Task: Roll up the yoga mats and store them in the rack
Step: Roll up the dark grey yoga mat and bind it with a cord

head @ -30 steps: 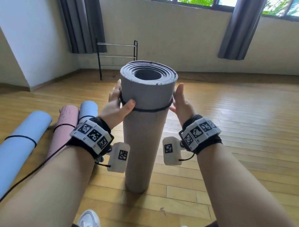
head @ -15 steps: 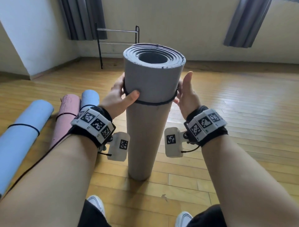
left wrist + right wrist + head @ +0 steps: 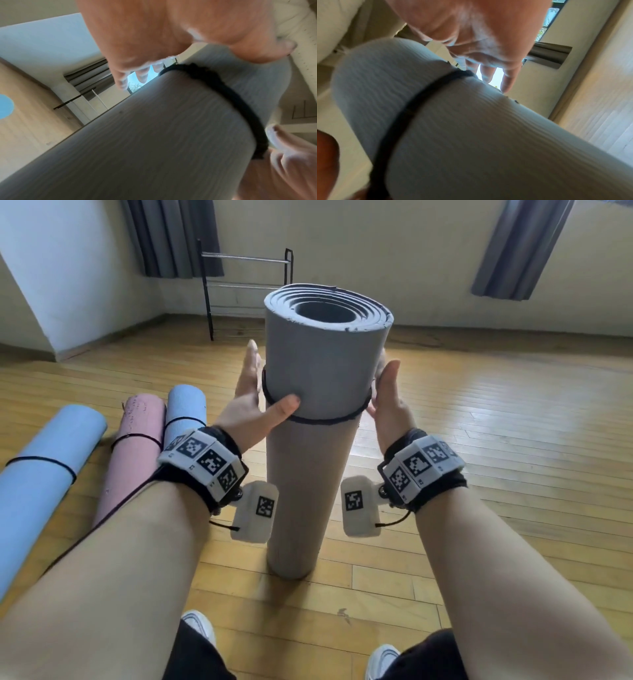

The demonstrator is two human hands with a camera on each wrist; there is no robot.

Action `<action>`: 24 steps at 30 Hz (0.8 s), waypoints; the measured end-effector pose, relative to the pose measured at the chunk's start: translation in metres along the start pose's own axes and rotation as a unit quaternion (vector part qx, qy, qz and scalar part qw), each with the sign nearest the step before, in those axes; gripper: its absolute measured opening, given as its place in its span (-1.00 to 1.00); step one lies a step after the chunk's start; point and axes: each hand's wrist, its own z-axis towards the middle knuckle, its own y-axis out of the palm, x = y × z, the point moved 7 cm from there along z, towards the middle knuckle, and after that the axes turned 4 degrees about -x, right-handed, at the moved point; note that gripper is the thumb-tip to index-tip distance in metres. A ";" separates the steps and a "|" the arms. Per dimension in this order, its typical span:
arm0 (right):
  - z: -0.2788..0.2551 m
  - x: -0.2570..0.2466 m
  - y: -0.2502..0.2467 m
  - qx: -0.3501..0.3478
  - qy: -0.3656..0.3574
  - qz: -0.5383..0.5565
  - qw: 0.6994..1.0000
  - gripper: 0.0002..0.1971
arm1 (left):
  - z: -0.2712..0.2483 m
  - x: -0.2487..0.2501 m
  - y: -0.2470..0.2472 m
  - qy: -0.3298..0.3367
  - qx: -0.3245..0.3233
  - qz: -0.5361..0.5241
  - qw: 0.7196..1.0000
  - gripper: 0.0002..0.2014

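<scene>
A grey rolled yoga mat [image 3: 322, 371] stands upright on the wooden floor between my forearms. A black elastic band [image 3: 325, 421] circles it a short way below its top end. My left hand [image 3: 251, 402] lies against the mat's left side, thumb pressed on the front at the band, fingers straight up behind. My right hand [image 3: 387, 398] is at the right side by the band, fingers straight. In the left wrist view the band [image 3: 223, 89] crosses the mat [image 3: 154, 135]. The right wrist view shows the band [image 3: 412, 102] on the ribbed mat [image 3: 471, 135], fingers spread off it.
A black metal rack [image 3: 246, 261] stands by the far wall near a curtain. Three rolled, banded mats lie on the floor at my left: light blue [image 3: 44, 467], pink [image 3: 133, 446] and blue [image 3: 185, 409]. My white shoes [image 3: 198, 625] are at the bottom edge.
The black band has slid lower down the grey mat under both hands. My view has tipped downward, so my shoes and knees now show.
</scene>
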 end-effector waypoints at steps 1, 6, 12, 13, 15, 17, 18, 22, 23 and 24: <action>0.002 -0.007 0.002 -0.008 -0.016 0.027 0.999 0.30 | 0.001 0.006 -0.002 0.013 0.005 -0.021 1.000 0.29; -0.002 0.003 0.015 -0.010 -0.007 0.020 1.000 -0.09 | -0.004 -0.004 0.001 0.003 0.024 -0.016 1.000 0.20; -0.004 0.023 0.015 -0.029 0.034 -0.043 0.998 0.39 | -0.012 -0.034 0.003 -0.079 -0.024 0.005 0.997 0.27; -0.001 0.018 0.014 -0.022 0.027 -0.028 0.999 0.39 | -0.011 -0.032 -0.002 -0.077 -0.016 -0.004 0.997 0.32; 0.004 0.011 0.011 -0.003 0.021 0.005 1.000 0.40 | -0.005 -0.023 -0.009 -0.067 0.003 -0.018 0.998 0.39; 0.006 0.009 0.013 -0.009 0.021 0.027 0.999 0.42 | -0.002 -0.012 -0.009 -0.044 0.003 -0.029 0.999 0.35; 0.003 0.009 0.017 -0.016 0.023 0.023 0.999 0.38 | -0.003 -0.008 -0.006 -0.035 0.001 -0.026 0.999 0.30; -0.010 0.027 0.028 -0.037 0.045 -0.037 0.998 0.07 | -0.011 -0.027 0.004 -0.054 0.009 0.018 0.998 0.24; -0.011 0.034 0.029 -0.049 0.054 -0.051 0.996 0.13 | -0.012 -0.035 0.004 -0.070 0.004 0.022 0.997 0.25; -0.012 0.037 0.028 -0.059 0.062 -0.066 0.994 0.19 | -0.013 -0.038 0.004 -0.083 -0.003 0.022 0.996 0.26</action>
